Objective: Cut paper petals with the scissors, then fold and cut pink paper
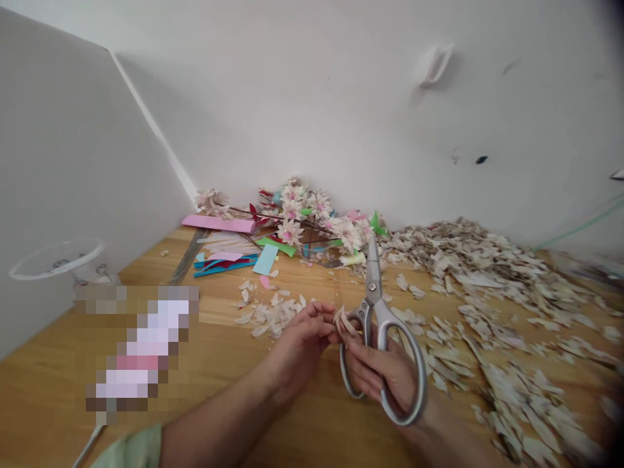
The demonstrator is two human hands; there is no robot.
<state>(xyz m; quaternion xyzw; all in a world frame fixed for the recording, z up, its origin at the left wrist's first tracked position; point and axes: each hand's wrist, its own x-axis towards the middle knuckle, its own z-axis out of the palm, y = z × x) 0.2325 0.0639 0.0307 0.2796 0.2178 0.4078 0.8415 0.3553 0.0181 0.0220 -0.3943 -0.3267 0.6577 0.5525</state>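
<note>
Evidently both hands are busy close together above the wooden table (219, 344); the right hand (390, 377) is closed about the handles of the metal scissors (373, 286), whose loops sit around it, the blades nearly together and pointing away toward the white wall (312, 104); the left hand (297, 348) has its fingers bent inward, the tips touching a small cluster of curled, pale petals (344, 321) that sits between the two hands, just left of the scissors, though I cannot tell how firmly those fingers grip it.

Beyond the left hand lies a loose scatter of pale pieces (275, 313); to the right spreads a much larger heap of dry petals (453, 253), running along the table toward the near edge; against the wall rest branches of pink-centred blossoms (290, 232), with a pink strip (219, 224) and a light-blue paper (266, 259) near them; farther left are a clear vessel (58, 242) with a pale rim and a pixelated object (141, 351), its details hidden.
</note>
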